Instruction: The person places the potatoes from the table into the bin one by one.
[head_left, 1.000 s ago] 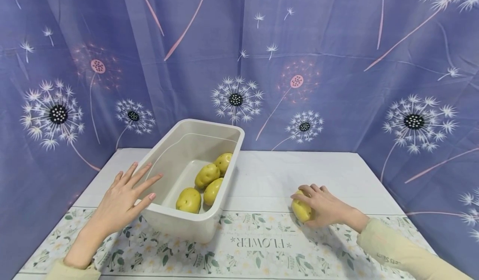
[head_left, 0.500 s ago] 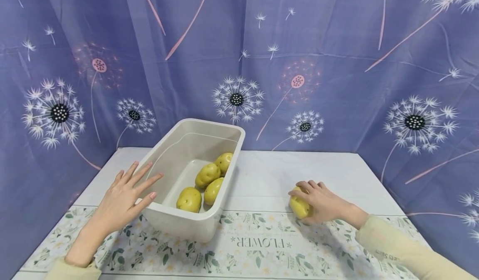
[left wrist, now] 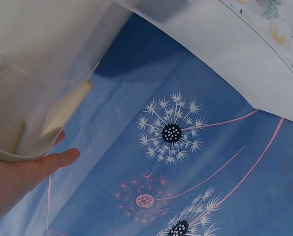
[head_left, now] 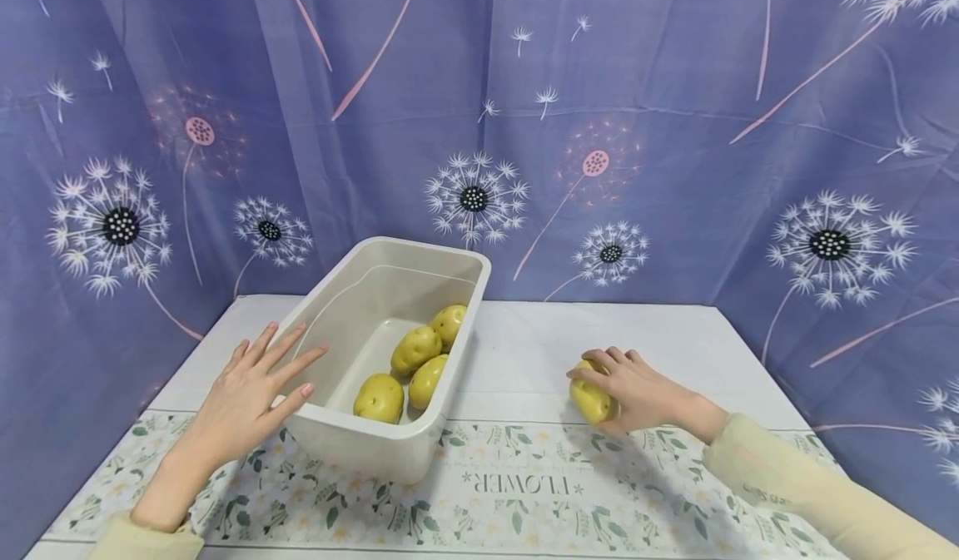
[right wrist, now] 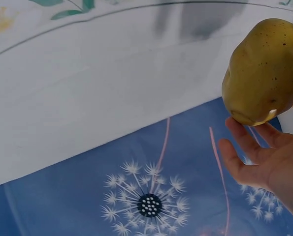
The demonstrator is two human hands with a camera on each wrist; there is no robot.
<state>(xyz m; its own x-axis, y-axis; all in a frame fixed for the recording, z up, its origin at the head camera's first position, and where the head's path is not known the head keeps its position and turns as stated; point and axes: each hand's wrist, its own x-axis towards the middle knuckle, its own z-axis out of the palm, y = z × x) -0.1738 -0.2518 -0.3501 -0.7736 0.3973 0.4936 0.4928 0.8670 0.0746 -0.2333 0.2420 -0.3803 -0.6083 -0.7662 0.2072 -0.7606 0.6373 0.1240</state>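
Note:
My right hand (head_left: 637, 389) grips a yellow potato (head_left: 590, 397) to the right of the tub, with the fingers over its top and the thumb below. In the right wrist view the potato (right wrist: 264, 71) shows dark specks, and it is held over the white part of the cloth. My left hand (head_left: 243, 393) lies with spread, straight fingers on the near left rim of a pale grey plastic tub (head_left: 352, 421). In the left wrist view the thumb of the left hand (left wrist: 23, 174) shows beside the tub's rim. Inside the tub lie several potatoes (head_left: 415, 350).
A white table cloth (head_left: 539, 352) with a floral band (head_left: 517, 493) reading FLOWER covers the table. A purple-blue curtain (head_left: 375, 177) with dandelion prints stands behind and on both sides. The tub's tall right wall lies between the held potato and those inside.
My right hand has moved left and slightly away from me with the potato, which has come up off the table. The left hand and the tub stay in place.

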